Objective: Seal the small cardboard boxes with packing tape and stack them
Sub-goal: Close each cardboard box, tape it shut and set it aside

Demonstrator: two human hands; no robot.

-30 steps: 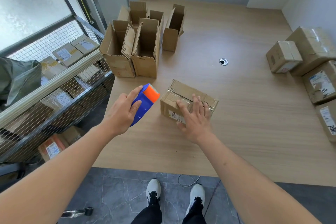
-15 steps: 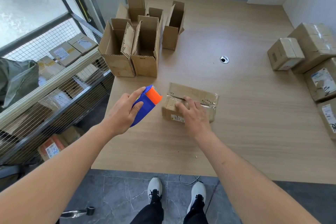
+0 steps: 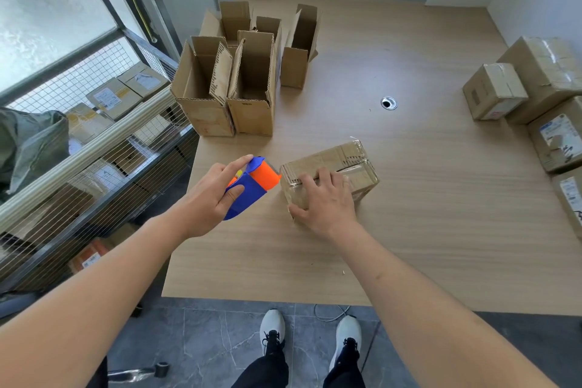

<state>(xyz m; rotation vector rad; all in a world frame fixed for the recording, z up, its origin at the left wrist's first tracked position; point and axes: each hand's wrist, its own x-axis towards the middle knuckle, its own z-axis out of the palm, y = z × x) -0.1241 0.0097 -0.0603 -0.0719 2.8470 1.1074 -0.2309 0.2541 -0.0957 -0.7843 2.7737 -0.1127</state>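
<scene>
A small closed cardboard box (image 3: 346,161) lies on the wooden table (image 3: 409,230) in front of me, with clear tape along its top seam. My right hand (image 3: 324,201) grips its near left end, fingers over the top and thumb down the side. My left hand (image 3: 208,195) holds a blue and orange tape dispenser (image 3: 255,183), whose orange end sits just left of the box's near corner.
Several open, empty cardboard boxes (image 3: 239,85) stand upright at the table's back left. Sealed boxes (image 3: 494,91) are grouped along the right edge. A cable hole (image 3: 389,103) is in the table's middle. A wire shelf with parcels (image 3: 104,98) stands to the left.
The box has turned on the table, its far end swinging to the right. My right hand shifted to its near left end. The dispenser moved closer to the box.
</scene>
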